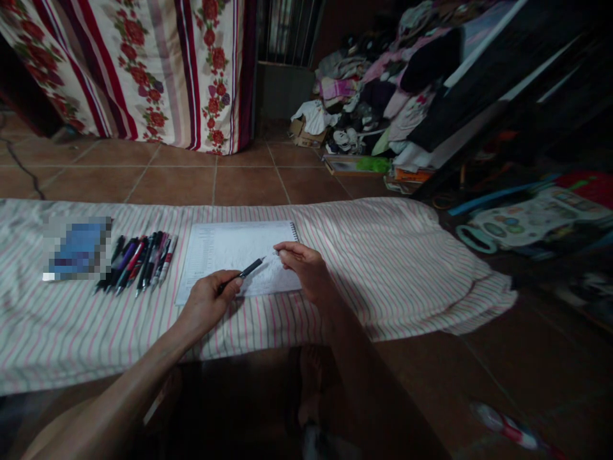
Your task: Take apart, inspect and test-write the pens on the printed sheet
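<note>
A dark pen (251, 267) is gripped in my left hand (213, 297), its tip pointing up and to the right. My right hand (304, 265) is closed in a pinch just right of that tip; whatever small thing its fingers hold is too small to make out. Both hands are above a spiral-bound notebook (198, 255), whose open page carries printed lines at the left and faint marks in the middle. Left of the notebook, several pens (138, 262) lie side by side in a row.
A striped cloth (383, 268) covers the low table. At its left lies a blurred-out blue item (79, 246). Beyond are a floral curtain (143, 70) and a heap of clothes (383, 89). A plastic bottle (507, 427) lies on the tiled floor at lower right.
</note>
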### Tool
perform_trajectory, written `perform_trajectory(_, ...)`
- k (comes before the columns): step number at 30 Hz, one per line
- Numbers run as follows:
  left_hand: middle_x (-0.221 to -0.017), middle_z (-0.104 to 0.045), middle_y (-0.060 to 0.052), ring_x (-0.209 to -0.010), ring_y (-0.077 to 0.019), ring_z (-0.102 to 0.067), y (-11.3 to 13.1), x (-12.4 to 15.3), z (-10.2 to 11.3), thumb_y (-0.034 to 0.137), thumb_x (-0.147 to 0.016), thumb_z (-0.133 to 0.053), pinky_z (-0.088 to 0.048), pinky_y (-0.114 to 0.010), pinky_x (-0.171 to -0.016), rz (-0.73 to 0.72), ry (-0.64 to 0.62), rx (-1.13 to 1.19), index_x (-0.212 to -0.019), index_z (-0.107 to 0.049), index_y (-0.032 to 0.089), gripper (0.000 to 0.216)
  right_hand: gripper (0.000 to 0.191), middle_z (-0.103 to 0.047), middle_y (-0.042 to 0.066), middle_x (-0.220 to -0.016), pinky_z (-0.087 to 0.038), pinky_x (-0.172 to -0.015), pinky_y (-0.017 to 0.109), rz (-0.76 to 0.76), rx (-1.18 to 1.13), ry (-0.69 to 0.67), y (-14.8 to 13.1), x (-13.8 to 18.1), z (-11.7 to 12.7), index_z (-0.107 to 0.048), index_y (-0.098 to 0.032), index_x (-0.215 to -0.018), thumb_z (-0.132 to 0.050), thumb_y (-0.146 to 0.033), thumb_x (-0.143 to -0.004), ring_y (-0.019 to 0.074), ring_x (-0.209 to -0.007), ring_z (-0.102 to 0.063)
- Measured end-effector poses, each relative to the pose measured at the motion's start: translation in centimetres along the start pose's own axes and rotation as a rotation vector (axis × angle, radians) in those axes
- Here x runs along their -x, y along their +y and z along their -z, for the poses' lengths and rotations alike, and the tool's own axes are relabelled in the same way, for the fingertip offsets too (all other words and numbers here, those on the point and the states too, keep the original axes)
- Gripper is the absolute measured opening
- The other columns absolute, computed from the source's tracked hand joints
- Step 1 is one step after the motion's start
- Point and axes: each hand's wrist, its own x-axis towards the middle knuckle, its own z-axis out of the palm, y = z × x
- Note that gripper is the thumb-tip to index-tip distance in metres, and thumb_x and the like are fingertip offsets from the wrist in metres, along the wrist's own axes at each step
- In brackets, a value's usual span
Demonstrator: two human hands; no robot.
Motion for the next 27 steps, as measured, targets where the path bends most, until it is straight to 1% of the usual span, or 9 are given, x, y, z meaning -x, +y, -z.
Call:
perform_trajectory(5, -0.078, -0.068, -0.005, -0.073, -0.0190, -0.061, 0.52, 0.03, -0.04, 0.040, -0.078, -0.047, -0.046, -0.029, -0.065, -0.020, -0.016, -0.102, -0.095, -0.067, 0.014, 0.036, 0.021, -0.058, -0.001, -0.068, -0.039, -0.060, 0.022, 0.017, 0.008, -0.013, -0.05, 0.13, 0.01, -0.066, -0.017, -0.082, -0.059, -0.028, -0.066, 0.0085, -0.061, -0.047)
perform_trajectory(9, -0.083, -0.068, -0.007, -0.076, -0.0197, -0.061, 0.71, 0.00, -0.23, 0.039, -0.079, -0.045, -0.046, -0.030, -0.068, -0.019, -0.019, -0.152, -0.096, -0.066, 0.013, 0.038, 0.022, -0.056, -0.002, -0.066, -0.039, -0.060, 0.023, 0.013, 0.012, -0.022, -0.04, 0.11, 0.16, -0.066, -0.018, -0.083, -0.058, -0.028, -0.066, 0.0080, -0.059, -0.046)
perform_trajectory(16, -0.080, -0.068, -0.006, -0.074, -0.0191, -0.061, 1.05, -0.01, -0.36, 0.038, -0.081, -0.043, -0.046, -0.029, -0.066, -0.028, -0.028, -0.193, -0.097, -0.066, 0.015, 0.037, 0.021, -0.058, -0.001, -0.068, -0.040, -0.061, 0.023, 0.008, 0.038, -0.007, -0.05, 0.14, 0.17, -0.066, -0.017, -0.083, -0.057, -0.027, -0.067, 0.0082, -0.060, -0.047)
perform_trajectory(21, -0.080, -0.068, -0.006, -0.074, -0.0192, -0.061, 0.93, 0.03, -0.32, 0.037, -0.081, -0.042, -0.045, -0.028, -0.064, -0.040, -0.031, -0.210, -0.098, -0.066, 0.014, 0.037, 0.021, -0.056, -0.002, -0.066, -0.040, -0.061, 0.023, 0.000, 0.033, -0.018, 0.09, 0.06, 0.17, -0.066, -0.017, -0.083, -0.057, -0.027, -0.067, 0.0083, -0.059, -0.047)
perform_trajectory(27, -0.083, -0.069, -0.007, -0.075, -0.0197, -0.062, 0.76, -0.01, -0.39, 0.039, -0.082, -0.042, -0.045, -0.029, -0.066, -0.033, -0.033, -0.216, -0.101, -0.065, 0.014, 0.039, 0.020, -0.056, -0.002, -0.064, -0.039, -0.060, 0.023, 0.007, 0.037, -0.032, 0.12, 0.08, 0.13, -0.065, -0.017, -0.081, -0.056, -0.027, -0.066, 0.0085, -0.059, -0.046)
